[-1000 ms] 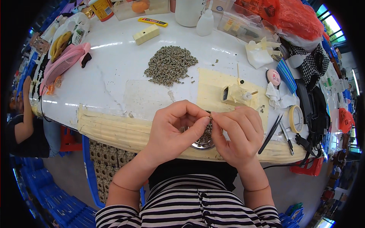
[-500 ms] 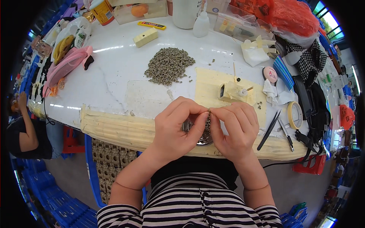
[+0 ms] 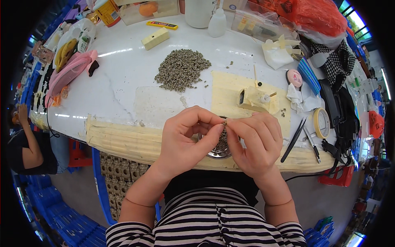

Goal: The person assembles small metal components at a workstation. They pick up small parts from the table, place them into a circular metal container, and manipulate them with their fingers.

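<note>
Both hands meet fingertip to fingertip over a round metal dish [image 3: 221,151] near the table's front edge. My left hand [image 3: 185,138] pinches a tiny metal part [image 3: 224,123] between thumb and forefinger. From the other side, the thumb and forefinger of my right hand [image 3: 259,142] close on the same part. Its exact shape is too small to make out. Below the fingers, the dish holds many similar small metal pieces, partly hidden by my hands. A large heap of small metal parts [image 3: 181,70] lies farther back on the white table.
Right of my hands are black tweezers [image 3: 293,140], a craft knife [image 3: 312,145] and a tape roll [image 3: 321,122]. A tape-covered block [image 3: 258,100] stands on yellow sheeting. Farther back are a white squeeze bottle [image 3: 217,24] and a cream block [image 3: 155,38]. Another person [image 3: 31,144] sits at left.
My fingertips have parted slightly, so the tiny part between them and more of the dish now show. The hands stay over the dish; the whole view has shifted a little.
</note>
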`<state>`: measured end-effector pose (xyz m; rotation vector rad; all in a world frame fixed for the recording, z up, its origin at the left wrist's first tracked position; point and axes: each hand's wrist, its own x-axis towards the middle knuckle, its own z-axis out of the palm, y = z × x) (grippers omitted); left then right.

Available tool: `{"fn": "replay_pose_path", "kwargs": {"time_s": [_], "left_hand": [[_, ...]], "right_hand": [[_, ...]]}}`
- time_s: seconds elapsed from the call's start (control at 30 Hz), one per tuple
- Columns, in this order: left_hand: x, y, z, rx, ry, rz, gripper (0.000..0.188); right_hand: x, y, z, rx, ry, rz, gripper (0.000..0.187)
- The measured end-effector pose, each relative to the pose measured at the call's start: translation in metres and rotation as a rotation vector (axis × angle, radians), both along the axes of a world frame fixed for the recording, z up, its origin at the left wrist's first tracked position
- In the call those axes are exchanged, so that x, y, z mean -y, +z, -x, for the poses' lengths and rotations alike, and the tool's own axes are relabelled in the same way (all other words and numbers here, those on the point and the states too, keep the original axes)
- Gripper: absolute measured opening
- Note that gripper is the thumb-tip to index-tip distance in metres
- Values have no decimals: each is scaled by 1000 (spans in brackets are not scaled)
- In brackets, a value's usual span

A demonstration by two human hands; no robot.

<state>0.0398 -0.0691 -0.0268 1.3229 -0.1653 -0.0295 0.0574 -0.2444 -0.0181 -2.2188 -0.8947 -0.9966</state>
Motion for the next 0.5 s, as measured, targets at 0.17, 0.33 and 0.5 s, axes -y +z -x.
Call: {"fn": "replay_pose_path", "kwargs": {"time_s": [0.17,0.33,0.5], "left_hand": [[-6,3,1,-144,-65,52,11],[-10,2,0,-213,-110,120,9],[-12,1,-3,-237,-147,186,9]], "right_hand": [[1,-2,1,9,5,32,29],[-2,-2,3,13,-2,44,26],[-4,-1,4,0,-1,35,24]]}}
